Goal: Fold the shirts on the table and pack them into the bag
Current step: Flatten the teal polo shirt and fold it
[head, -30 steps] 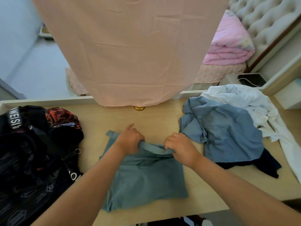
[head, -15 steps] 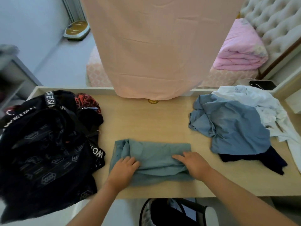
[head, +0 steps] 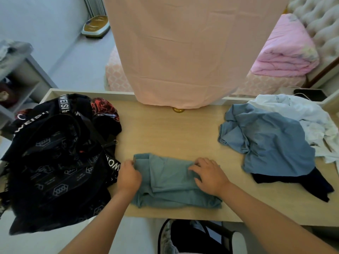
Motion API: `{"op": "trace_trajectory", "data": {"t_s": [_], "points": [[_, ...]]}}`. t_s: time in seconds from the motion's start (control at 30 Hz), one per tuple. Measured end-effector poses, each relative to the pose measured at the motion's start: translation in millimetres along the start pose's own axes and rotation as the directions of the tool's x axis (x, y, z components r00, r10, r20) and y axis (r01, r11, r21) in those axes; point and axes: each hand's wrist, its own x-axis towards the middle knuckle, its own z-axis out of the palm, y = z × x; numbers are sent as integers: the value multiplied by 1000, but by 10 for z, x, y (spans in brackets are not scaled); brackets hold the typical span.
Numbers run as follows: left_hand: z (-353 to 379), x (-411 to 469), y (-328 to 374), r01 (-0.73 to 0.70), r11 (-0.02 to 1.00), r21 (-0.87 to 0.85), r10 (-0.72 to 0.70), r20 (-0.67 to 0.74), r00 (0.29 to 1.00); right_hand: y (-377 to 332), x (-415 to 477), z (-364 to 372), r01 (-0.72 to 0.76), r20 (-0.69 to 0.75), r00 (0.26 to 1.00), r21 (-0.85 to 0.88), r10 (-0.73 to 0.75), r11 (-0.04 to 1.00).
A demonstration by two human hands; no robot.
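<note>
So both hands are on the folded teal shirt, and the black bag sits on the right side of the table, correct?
No: the head view shows the black bag on the left side of the table. The left hand and right hand are on the folded teal shirt.

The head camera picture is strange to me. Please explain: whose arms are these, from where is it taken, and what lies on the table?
No machine here: a person wears the camera on the head, so it looks down at their arms. On the table lies a part-folded teal shirt. The left hand grips its left edge; the right hand presses on its right end. A black bag sits to the left; a crumpled blue shirt and white shirt lie on the right.
</note>
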Motion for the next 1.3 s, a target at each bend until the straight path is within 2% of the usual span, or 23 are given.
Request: {"op": "trace_trajectory", "data": {"t_s": [0.03,0.07,0.17,0.3,0.37,0.47,0.5,0.57,0.67,0.73,0.8,0.93,1.03,1.1,1.17,1.23,1.3], "points": [[9,-1,2,78,997,18,-79,59,995,-38,36,14,28,47,998,34,-30,999],[18,-16,-22,88,993,83,-98,115,988,-76,69,36,43,109,993,61,-49,997],[6,-27,-120,47,984,173,-77,172,982,-143,149,127,57,203,977,32,-63,998],[-35,-24,-195,-87,992,-93,85,-22,996,-244,217,190,87,177,981,-19,-83,996],[-82,-40,-182,-155,982,-104,146,-90,985,-346,255,207,110,163,981,-28,-104,994],[-142,-66,-266,-197,977,-85,192,-60,980,-465,288,242,111,187,977,-47,-100,993],[-151,-88,-329,-277,960,-41,275,-35,961,-493,297,246,117,188,976,-49,-106,992],[-161,-196,-428,-466,882,66,457,114,882,-556,311,250,162,208,967,-59,-147,985],[-57,-345,-541,-629,734,256,563,290,774,-678,332,288,229,275,940,-70,-202,971],[25,-381,-564,-624,703,341,568,259,781,-739,344,320,216,310,932,-56,-189,975],[59,-391,-526,-613,708,352,604,148,783,-768,348,312,186,339,927,-36,-163,982],[-7,-379,-534,-624,673,396,684,-14,729,-755,332,258,163,375,916,-19,-144,987],[-124,-337,-690,-599,637,486,675,24,737,-721,274,222,145,344,930,-14,-132,989],[-174,-317,-710,-596,672,440,661,9,751,-665,236,209,103,270,958,3,-100,995],[-142,-329,-566,-651,683,330,693,-13,721,-585,204,225,63,233,971,-19,-57,998],[-23,-335,-287,-713,647,271,728,58,683,-539,161,273,68,244,969,-67,-50,995],[156,-268,30,-733,626,265,717,175,675,-503,139,325,83,243,968,-65,-65,994]]}}
